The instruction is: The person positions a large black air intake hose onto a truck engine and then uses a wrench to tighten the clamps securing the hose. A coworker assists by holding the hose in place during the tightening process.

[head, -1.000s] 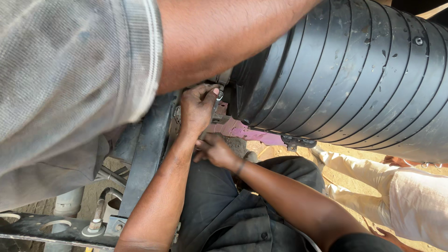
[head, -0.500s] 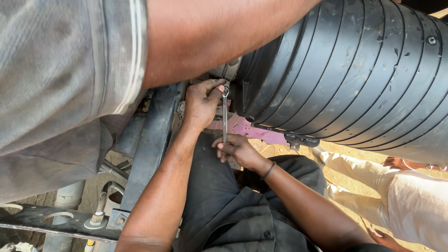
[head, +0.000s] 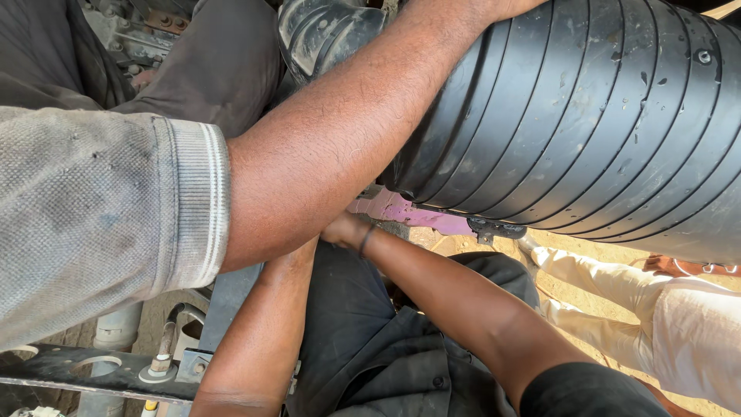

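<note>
I see only the heel of my right hand (head: 343,228), a dark wristband (head: 366,240) just below it. The fingers are hidden behind a co-worker's forearm (head: 332,147) that crosses the view from a grey sleeve (head: 100,224), so I cannot tell what that hand grips. My left hand is covered completely; only its forearm (head: 255,332) rises from below. Both hands meet under the near end of the black ribbed drum (head: 587,116), beside a pink plate (head: 401,210). The drum fills the upper right, and its long axis runs from upper left down to lower right. A metal bracket (head: 93,374) lies at lower left.
</note>
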Motion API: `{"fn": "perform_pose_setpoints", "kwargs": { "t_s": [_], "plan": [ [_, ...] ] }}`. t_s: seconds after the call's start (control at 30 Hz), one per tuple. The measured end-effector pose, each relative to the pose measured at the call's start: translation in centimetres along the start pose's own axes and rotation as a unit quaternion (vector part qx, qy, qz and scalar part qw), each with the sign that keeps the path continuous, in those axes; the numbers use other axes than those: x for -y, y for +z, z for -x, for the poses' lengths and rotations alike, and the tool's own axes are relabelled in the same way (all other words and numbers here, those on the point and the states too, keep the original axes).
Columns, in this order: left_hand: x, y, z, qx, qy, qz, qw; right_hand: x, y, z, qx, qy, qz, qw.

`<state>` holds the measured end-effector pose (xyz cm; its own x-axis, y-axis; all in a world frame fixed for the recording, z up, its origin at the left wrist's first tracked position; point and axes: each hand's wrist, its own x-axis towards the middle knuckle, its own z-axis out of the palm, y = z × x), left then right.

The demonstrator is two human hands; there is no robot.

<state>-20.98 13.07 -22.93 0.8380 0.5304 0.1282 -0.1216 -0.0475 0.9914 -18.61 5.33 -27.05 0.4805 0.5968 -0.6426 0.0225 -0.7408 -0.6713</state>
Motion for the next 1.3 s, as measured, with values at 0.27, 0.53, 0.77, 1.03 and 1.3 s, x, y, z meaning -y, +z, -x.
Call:
{"fn": "perform_pose_setpoints", "kwargs": {
  "t_s": [0.27, 0.53, 0.77, 1.03, 1.3],
  "plan": [
    [-0.1, 0.7, -1.4, 0.027, -0.015, 0.002, 1.0, -4.2, -2.4, 3.1, 0.088, -0.125, -0.239, 0.959],
    [-0.2, 3.1, -2.6, 0.025, -0.018, 0.015, 0.999, -11.1, -9.3, 8.6, 0.107, -0.155, -0.224, 0.956],
    [-1.5, 2.5, -2.4, 0.029, -0.004, -0.017, 0.999, -5.5, -4.1, 4.4, 0.122, -0.117, -0.273, 0.947],
    [-2.7, 1.7, -2.5, 0.06, -0.027, -0.059, 0.996, 1.9, 0.2, 0.7, 0.068, -0.303, -0.323, 0.894],
    [-1.5, 2.6, -2.4, 0.021, -0.008, -0.028, 0.999, -8.8, -5.8, 7.0, 0.12, -0.143, -0.24, 0.953]
  ]
}}
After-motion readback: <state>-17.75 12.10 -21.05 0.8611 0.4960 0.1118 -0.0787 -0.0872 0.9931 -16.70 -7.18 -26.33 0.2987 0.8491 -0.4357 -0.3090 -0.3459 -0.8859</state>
